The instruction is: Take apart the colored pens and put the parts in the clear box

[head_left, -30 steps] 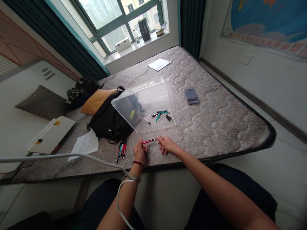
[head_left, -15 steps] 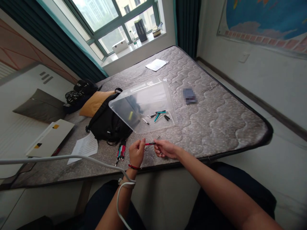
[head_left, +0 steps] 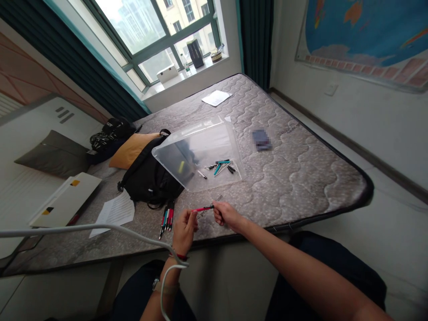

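Observation:
A red pen [head_left: 203, 208] with a black end stretches between my hands above the mattress edge. My left hand [head_left: 184, 228] pinches its red end, and my right hand [head_left: 228, 216] is closed on the black end. Left of my left hand lies a row of several assembled pens [head_left: 166, 219], red, teal and black. Beyond my hands a clear plastic bin [head_left: 214, 133] rests on its side, with loose pen parts [head_left: 222, 166] inside: teal and black barrels and thin pieces. A white pen piece [head_left: 202, 174] lies there too.
A black backpack [head_left: 147, 174] sits left of the bin, near a printed sheet [head_left: 115, 211] and a white folder box [head_left: 65, 200]. A white cable [head_left: 133, 232] crosses in front of my left forearm. A blurred dark item [head_left: 261, 140] lies right on the mattress [head_left: 301, 178].
More of the red pen shows between my hands. My left hand has shifted left and down, and its grip has turned. The whole view has tilted slightly.

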Action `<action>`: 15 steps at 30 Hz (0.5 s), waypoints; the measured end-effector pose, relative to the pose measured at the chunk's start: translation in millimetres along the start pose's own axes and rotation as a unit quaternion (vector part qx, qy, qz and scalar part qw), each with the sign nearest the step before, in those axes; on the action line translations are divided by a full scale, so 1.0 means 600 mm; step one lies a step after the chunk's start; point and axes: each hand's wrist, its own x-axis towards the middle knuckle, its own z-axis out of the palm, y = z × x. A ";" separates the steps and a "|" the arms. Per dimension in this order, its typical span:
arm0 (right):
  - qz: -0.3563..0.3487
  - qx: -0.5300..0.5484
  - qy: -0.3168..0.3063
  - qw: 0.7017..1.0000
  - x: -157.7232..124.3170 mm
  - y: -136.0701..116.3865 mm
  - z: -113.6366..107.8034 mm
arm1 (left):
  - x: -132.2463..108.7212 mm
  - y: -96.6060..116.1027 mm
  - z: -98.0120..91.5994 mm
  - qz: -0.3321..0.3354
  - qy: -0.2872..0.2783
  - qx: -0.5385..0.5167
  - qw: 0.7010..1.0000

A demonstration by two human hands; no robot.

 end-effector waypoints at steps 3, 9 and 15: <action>0.018 -0.001 -0.009 1.000 -0.004 0.010 -0.002 | -0.021 -0.004 -0.011 0.008 -0.026 -0.011 1.000; 0.089 -0.019 -0.091 0.992 -0.021 0.030 0.011 | -0.048 -0.009 -0.045 0.050 0.003 0.037 0.998; 0.057 -0.031 -0.069 0.996 -0.022 0.044 0.017 | -0.051 -0.024 -0.048 0.090 0.001 0.103 0.991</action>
